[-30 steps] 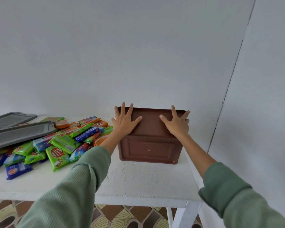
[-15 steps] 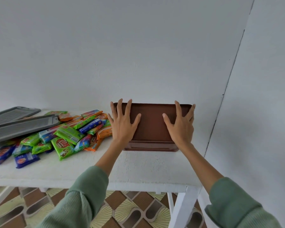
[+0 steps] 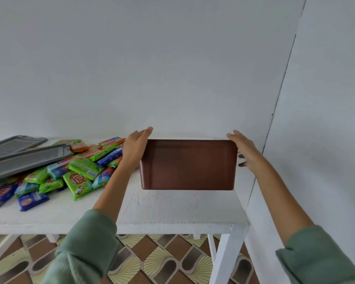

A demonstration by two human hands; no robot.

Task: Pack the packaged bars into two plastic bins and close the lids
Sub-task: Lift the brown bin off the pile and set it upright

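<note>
A brown plastic bin [image 3: 188, 165] is tipped up over the right part of the white table [image 3: 172, 210], its flat underside facing me. My left hand [image 3: 134, 149] presses on its left end with straight fingers pointing up. My right hand [image 3: 245, 151] presses on its right end, fingers spread; the tips are partly hidden behind the bin. A pile of packaged bars [image 3: 78, 171] in green, blue and orange wrappers lies on the table to the left of the bin, close to my left wrist.
Two grey lids, the nearer [image 3: 27, 158] and the farther [image 3: 14, 143], lie at the far left, the nearer overlapping the pile. A white wall [image 3: 316, 140] runs close along the table's right edge. Patterned floor tiles [image 3: 162, 263] show below.
The bin has been tipped from resting upside down on the table to standing up facing me. Both hands slid from flat on its underside out to its two ends.
</note>
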